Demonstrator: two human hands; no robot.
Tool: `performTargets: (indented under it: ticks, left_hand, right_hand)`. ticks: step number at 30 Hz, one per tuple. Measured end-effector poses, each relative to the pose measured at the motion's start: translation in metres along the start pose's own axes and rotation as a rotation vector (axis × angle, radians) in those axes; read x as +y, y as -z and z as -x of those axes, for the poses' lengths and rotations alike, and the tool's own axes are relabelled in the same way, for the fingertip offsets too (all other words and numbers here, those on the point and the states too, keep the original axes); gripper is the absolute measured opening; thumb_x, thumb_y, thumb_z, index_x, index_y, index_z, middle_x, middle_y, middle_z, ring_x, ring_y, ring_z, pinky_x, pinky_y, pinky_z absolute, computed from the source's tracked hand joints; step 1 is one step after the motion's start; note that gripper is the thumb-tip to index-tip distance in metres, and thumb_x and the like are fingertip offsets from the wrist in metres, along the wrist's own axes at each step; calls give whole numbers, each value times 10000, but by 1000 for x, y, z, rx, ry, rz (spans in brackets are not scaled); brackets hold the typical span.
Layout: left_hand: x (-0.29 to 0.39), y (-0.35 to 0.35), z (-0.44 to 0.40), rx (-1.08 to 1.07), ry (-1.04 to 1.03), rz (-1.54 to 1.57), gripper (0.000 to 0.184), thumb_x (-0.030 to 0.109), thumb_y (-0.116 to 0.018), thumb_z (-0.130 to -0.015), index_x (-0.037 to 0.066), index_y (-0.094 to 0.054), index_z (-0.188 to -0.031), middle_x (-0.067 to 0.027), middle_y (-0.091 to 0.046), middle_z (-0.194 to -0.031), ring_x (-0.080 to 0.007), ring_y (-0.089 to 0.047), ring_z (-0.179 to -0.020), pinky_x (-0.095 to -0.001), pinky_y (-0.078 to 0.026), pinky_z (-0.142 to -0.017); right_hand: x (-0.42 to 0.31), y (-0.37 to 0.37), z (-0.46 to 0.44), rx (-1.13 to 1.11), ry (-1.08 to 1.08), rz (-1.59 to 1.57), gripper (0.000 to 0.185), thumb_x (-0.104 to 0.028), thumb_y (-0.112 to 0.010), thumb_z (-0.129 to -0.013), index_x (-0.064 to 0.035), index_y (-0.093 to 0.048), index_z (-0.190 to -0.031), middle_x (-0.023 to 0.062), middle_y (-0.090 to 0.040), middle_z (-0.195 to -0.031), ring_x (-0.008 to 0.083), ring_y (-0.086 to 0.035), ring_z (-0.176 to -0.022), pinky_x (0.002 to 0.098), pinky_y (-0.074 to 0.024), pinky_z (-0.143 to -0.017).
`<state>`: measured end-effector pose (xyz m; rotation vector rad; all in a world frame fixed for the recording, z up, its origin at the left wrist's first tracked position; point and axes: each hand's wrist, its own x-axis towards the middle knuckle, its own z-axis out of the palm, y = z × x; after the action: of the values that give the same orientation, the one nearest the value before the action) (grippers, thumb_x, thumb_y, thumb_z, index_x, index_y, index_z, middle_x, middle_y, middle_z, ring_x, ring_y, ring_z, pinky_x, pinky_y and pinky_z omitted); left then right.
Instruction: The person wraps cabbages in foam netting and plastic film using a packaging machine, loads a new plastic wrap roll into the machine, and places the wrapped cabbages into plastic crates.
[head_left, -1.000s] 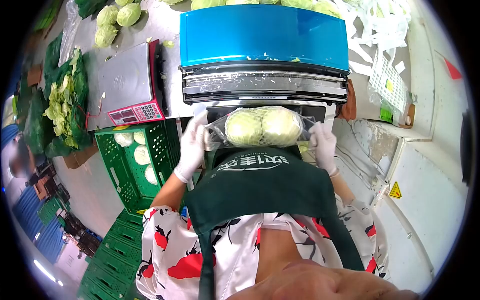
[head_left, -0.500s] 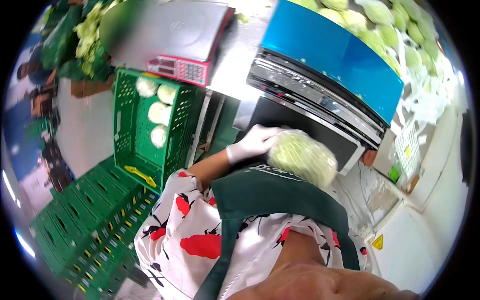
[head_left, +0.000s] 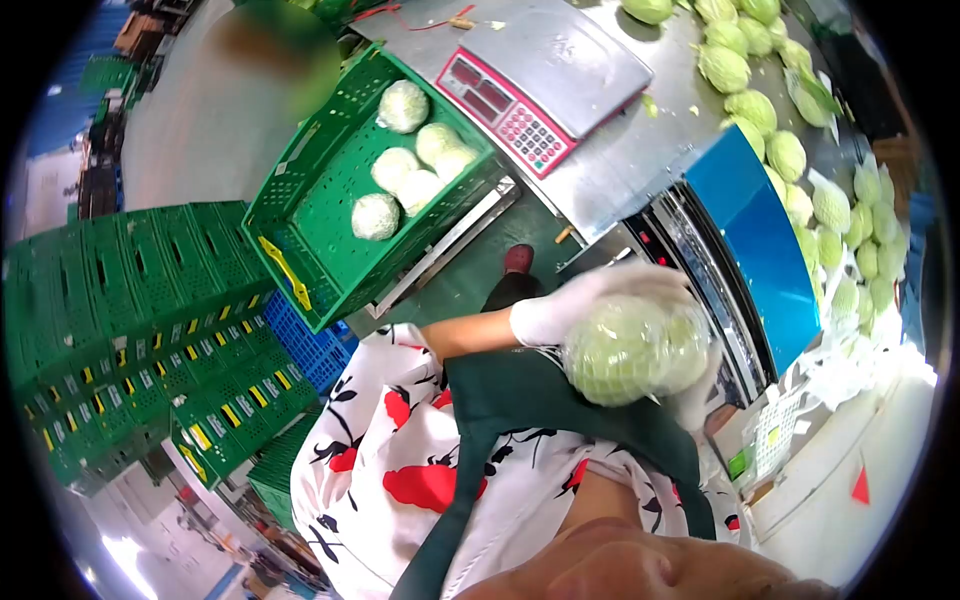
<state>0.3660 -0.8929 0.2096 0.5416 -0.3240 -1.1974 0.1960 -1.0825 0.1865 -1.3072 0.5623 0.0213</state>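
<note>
Two pale green cabbages in clear film (head_left: 620, 350) are held close together in front of the dark green apron. My left hand (head_left: 600, 297), in a white glove, lies over their top and left side with its fingers wrapped round them. On their right side is my right hand (head_left: 697, 392), gloved too and partly hidden behind the pack. Just beyond the hands stands the wrapping machine with its blue cover (head_left: 757, 245). A green crate (head_left: 330, 235) to the left holds several wrapped cabbages (head_left: 403, 107).
A scale (head_left: 545, 85) with a red-edged keypad rests on the metal table (head_left: 640, 150). Many loose cabbages (head_left: 725, 68) lie at the upper right. Stacked green crates (head_left: 75, 300) fill the left, near a blue crate (head_left: 310, 345). A foot in a red shoe (head_left: 518, 259) shows below.
The view has swung left toward the crate. The wrapped cabbages have left the machine's front plate and are now lifted near the apron, held between both hands.
</note>
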Motion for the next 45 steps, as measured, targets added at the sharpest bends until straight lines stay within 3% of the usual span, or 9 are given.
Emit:
performTargets:
  ticks: [3, 8, 10, 18, 30, 32, 34, 39, 45]
  left_hand:
    - [31, 28, 37, 373, -235, 752, 956, 757, -221, -971, -1, -304, -1546, -210, -366, -1571, -365, -378, -1436, -516, -282, -1203]
    - [64, 75, 125, 962, -970, -122, 1038, 870, -414, -839, 155, -277, -1578, -113, -366, -1584, -307, -386, -1432, -505, -324, -1185]
    - [85, 115, 178, 1079, -1056, 33, 941, 806, -395, -908, 114, -351, -1543, -130, -438, -1535, -326, -457, -1371, -508, -375, -1153]
    - [86, 298, 432, 1473, -644, -117, 790, 677, -428, -963, 102, -410, -1505, -139, -450, -1512, -336, -478, -1346, -535, -401, -1123]
    - [39, 392, 390, 1291, -15, 55, 896, 690, -491, -920, 56, -364, -1541, -150, -434, -1528, -336, -399, -1403, -498, -308, -1165]
    - [67, 357, 332, 1904, -75, -250, 813, 507, -599, -953, -55, -380, -1498, -233, -474, -1484, -367, -469, -1352, -484, -342, -1159]
    - [107, 312, 249, 2111, -103, -1131, 753, 348, -652, -964, -136, -366, -1464, -304, -486, -1449, -398, -504, -1321, -457, -363, -1157]
    - [163, 223, -33, 1338, -506, -1491, 563, 133, -574, -1015, -63, -371, -1501, -223, -427, -1531, -317, -422, -1408, -404, -316, -1181]
    - [108, 97, -267, 420, -410, -1418, 504, 1, -572, -965, -7, -469, -1459, -146, -535, -1453, -246, -557, -1288, -365, -402, -1118]
  right_hand:
    - [-15, -81, -56, -232, 69, 24, 579, -420, -342, -1088, 8, -414, -1471, 168, -508, -1453, 262, -541, -1275, 393, -416, -1102]
    - [-13, -225, -110, -542, -218, -519, 478, -270, -514, -1065, 34, -457, -1431, 140, -533, -1421, 226, -552, -1237, 332, -420, -1061]
    - [-2, -240, -122, -798, -96, 310, 583, -343, -579, -1032, 21, -434, -1464, 145, -506, -1456, 238, -545, -1254, 339, -407, -1071]
    - [39, -208, -110, -585, -91, 335, 454, -347, -648, -993, 3, -610, -1280, 122, -702, -1129, 193, -659, -1088, 334, -499, -964]
    - [-35, -25, -108, 36, 79, 429, 281, -295, -661, -970, -60, -717, -1113, 95, -720, -1097, 196, -677, -1012, 317, -511, -953]
    - [-50, 74, -129, 166, 546, 536, 248, -225, -654, -967, -20, -694, -1101, 86, -711, -1043, 178, -669, -981, 309, -543, -869]
    - [-91, 159, -141, 461, 275, 26, 217, -188, -635, -961, -21, -682, -1092, 41, -697, -1053, 128, -653, -963, 282, -547, -785]
    - [-117, 353, -257, 755, -51, -182, 558, -409, -743, -878, -13, -613, -1250, 98, -656, -1146, 181, -645, -978, 320, -550, -803]
    - [-112, 477, -457, 1194, -256, 662, 981, -733, -644, -785, -20, -501, -1444, 297, -445, -1474, 414, -462, -1353, 489, -360, -1114]
